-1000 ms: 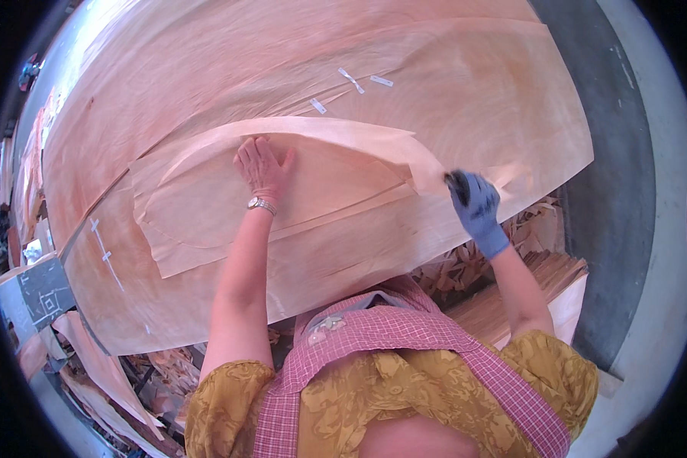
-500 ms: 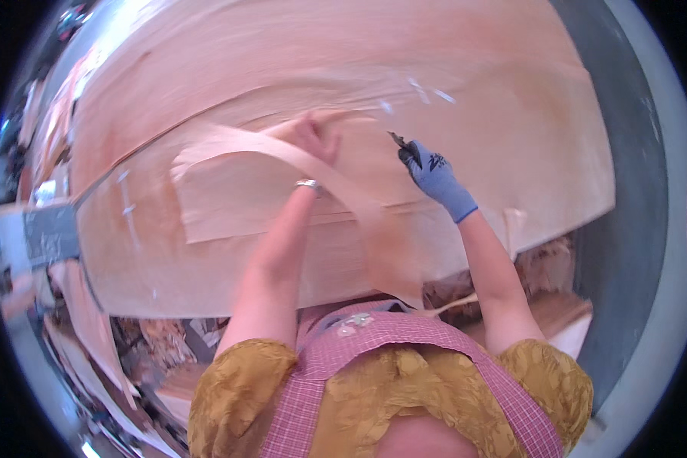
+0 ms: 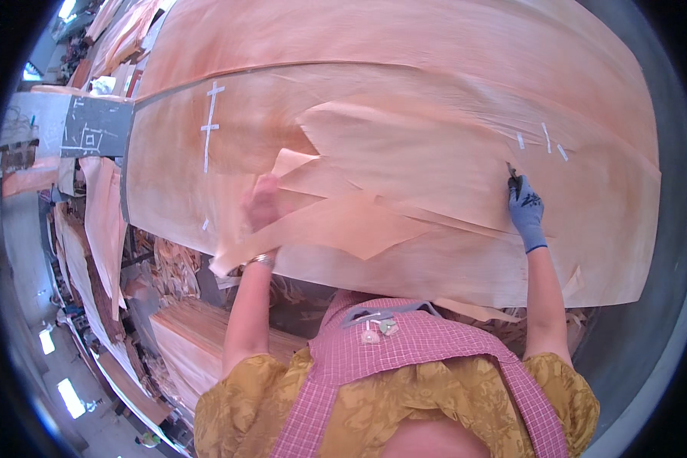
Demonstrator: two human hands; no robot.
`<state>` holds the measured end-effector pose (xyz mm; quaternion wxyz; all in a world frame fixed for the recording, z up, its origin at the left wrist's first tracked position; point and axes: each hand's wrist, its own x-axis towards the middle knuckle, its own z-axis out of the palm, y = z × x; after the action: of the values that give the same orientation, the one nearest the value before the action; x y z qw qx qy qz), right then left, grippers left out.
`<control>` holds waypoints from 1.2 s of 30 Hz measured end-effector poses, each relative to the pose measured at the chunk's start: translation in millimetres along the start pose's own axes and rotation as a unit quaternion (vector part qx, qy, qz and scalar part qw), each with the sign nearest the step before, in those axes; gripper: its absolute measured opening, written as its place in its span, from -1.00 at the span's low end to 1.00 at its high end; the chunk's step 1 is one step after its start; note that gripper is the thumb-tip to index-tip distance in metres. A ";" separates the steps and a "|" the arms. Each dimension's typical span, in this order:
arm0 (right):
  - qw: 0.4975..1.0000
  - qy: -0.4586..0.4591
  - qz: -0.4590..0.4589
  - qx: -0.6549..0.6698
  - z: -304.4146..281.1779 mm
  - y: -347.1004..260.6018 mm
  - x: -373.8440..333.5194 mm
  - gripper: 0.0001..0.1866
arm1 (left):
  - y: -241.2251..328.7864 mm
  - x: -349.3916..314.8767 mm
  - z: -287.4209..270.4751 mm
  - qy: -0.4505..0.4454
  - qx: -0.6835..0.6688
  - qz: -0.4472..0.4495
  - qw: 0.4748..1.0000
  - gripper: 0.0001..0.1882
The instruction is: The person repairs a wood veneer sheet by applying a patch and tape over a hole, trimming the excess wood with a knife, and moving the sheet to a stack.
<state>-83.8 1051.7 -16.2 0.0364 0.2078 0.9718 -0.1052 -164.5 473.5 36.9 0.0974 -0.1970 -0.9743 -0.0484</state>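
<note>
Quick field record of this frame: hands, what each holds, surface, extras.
left hand: bare, motion-blurred, on a loose veneer strip
right hand: blue glove, gripping a small dark tool against the sheet
surface: large veneer sheet with a torn flap
extras: white tape marks at upper left, veneer stacks below

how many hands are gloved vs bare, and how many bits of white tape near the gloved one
gloved hands: 1, the right hand in a blue glove, holding a small dark tool
bare hands: 1, the left hand, blurred, on the veneer
white tape strips near the glove: 3
total: 5
</note>
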 end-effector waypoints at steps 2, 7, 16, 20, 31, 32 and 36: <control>1.000 0.001 -0.006 0.003 -2.0 -0.7 2.4 -0.66 | 20.8 14.4 27.2 0.028 0.115 0.128 0.985 -0.37; 1.000 0.021 -0.014 -0.006 -4.0 -5.1 3.0 -0.64 | 22.4 37.1 31.2 -0.060 0.129 0.181 0.973 -0.51; 0.999 0.021 -0.044 -0.008 4.0 11.4 6.3 -0.57 | -1.8 -106.4 -73.1 0.068 -0.109 -0.040 0.991 -0.73; 1.000 -0.014 -0.022 -0.001 -3.9 17.1 7.6 -0.54 | -71.4 -286.6 -103.3 0.282 -0.250 -0.368 0.850 -0.80; 0.966 -0.084 0.107 0.221 -7.0 33.9 26.7 -0.56 | -191.4 -540.8 -67.4 -0.215 -0.223 -0.776 0.549 -0.71; 0.966 -0.070 0.143 0.205 -21.7 17.1 18.0 -0.57 | -192.2 -521.3 -80.0 -0.205 -0.225 -0.753 0.583 -0.68; 0.945 0.000 0.160 0.285 -7.1 -75.5 -22.7 -0.70 | -359.3 -593.0 -104.2 -0.224 -0.138 -0.607 0.750 -0.79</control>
<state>-94.4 977.0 7.7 -0.0079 0.3622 0.8554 -0.3701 247.6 -92.1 -5.3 -0.2015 0.4195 -0.8654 -0.1860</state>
